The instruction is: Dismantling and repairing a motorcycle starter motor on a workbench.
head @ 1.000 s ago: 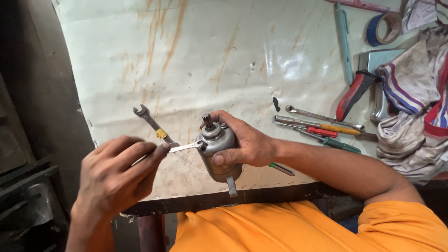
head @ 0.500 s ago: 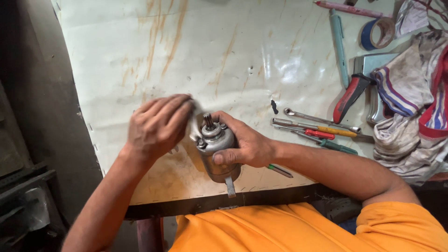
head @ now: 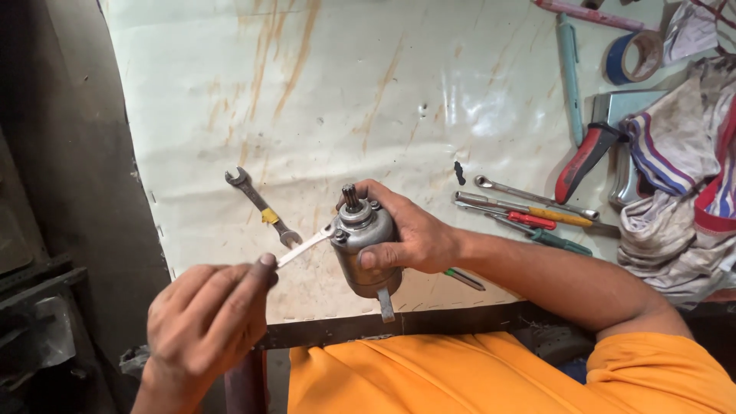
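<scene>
Evidently mid-job: the right hand [head: 414, 238] grips a grey starter motor [head: 364, 249] upright above the bench's [head: 345, 92] near edge, while the left hand [head: 207, 322], at 8 o'clock, pinches a small spanner [head: 305, 245] seated on a still-fitted end-cap bolt.

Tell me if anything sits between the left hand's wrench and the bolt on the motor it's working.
Nothing visible does. The left hand holds the small wrench, whose head already meets a bolt at the top rim of the grey motor, gripped by the right hand. The spare spanner lies apart on the table.
</scene>
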